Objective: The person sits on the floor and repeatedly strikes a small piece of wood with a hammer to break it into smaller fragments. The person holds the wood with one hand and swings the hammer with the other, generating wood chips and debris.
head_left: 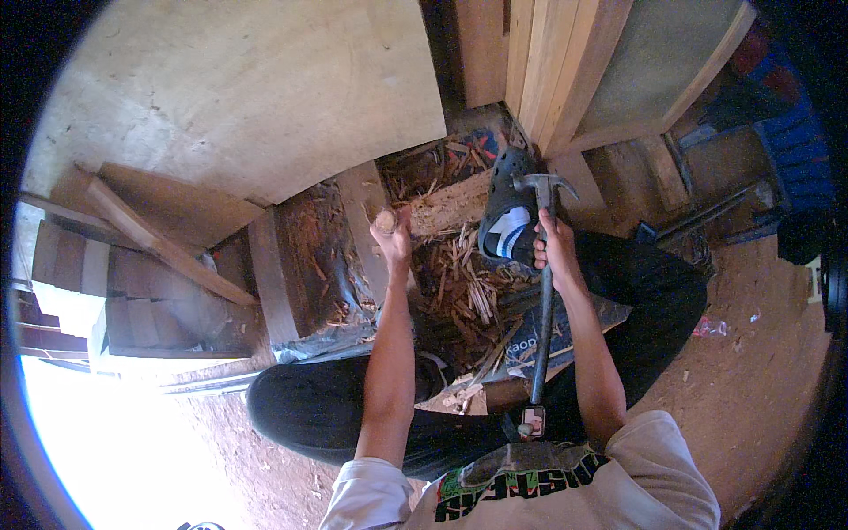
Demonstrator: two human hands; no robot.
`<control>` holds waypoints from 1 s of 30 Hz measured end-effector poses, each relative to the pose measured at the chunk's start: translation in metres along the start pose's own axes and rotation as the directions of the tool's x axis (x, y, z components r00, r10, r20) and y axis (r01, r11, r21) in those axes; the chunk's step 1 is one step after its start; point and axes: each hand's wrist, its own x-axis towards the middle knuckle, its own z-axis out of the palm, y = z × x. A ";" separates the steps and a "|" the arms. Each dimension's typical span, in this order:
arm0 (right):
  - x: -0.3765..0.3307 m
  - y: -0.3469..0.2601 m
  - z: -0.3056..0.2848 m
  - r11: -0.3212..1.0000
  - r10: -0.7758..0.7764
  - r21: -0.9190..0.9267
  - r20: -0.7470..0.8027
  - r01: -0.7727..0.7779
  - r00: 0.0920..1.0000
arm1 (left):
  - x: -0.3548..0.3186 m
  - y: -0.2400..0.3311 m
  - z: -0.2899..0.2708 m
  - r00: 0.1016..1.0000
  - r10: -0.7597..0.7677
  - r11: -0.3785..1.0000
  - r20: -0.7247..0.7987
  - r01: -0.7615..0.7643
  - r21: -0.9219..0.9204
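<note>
Open room lies between the hands, a plywood sheet's (265,97) edge beyond; the left hand (395,246) curls round the log's (452,203) end, the right hand (555,252) (fingers wrapped) grips the hammer (543,322) below its head.

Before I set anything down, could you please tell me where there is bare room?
The dirt floor outside the right knee looks mostly bare, apart from some litter close by. Another patch lies between the left knee and the bright glare. Between the legs it is crowded with wood splinters and the hammer.

Brown floor (751,380), heaped pale wood splinters (473,281), rough wooden piece (452,206) alongside, small reddish scraps (709,327)
</note>
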 end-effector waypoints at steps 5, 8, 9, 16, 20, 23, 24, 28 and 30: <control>0.001 0.002 0.000 1.000 0.011 -0.002 0.010 -0.011 1.000 | 0.005 -0.001 0.000 0.996 0.032 0.998 -0.082 -0.036 -0.047; 0.003 0.004 -0.001 1.000 0.015 -0.021 0.012 -0.015 1.000 | 0.006 -0.006 -0.002 0.997 0.023 0.996 -0.077 -0.029 -0.085; 0.003 0.005 -0.001 1.000 0.002 -0.018 0.013 -0.001 1.000 | 0.005 -0.008 -0.005 0.995 0.048 0.995 -0.086 -0.055 -0.088; 0.005 0.007 0.001 1.000 0.008 -0.020 -0.007 -0.008 1.000 | -0.005 -0.043 -0.001 1.000 0.002 0.998 -0.020 -0.003 -0.057; 0.006 0.007 0.001 0.999 0.032 -0.020 -0.017 -0.032 0.999 | 0.000 -0.060 -0.006 1.000 0.029 0.989 -0.003 -0.029 -0.146; 0.007 0.009 0.001 1.000 0.022 -0.015 -0.007 -0.022 1.000 | 0.007 -0.065 -0.007 0.998 -0.045 0.983 0.036 0.051 -0.179; 0.008 0.010 0.001 1.000 0.012 -0.026 -0.003 -0.013 1.000 | 0.008 -0.064 -0.006 0.999 -0.047 0.986 0.007 0.047 -0.159; 0.010 0.012 0.001 0.999 0.009 -0.035 -0.009 -0.009 1.000 | 0.005 -0.048 -0.003 0.998 0.020 0.985 0.066 -0.008 -0.171; 0.011 0.012 0.001 0.999 0.013 -0.035 -0.012 -0.013 1.000 | -0.002 -0.035 -0.005 0.993 -0.106 0.991 0.055 0.110 -0.070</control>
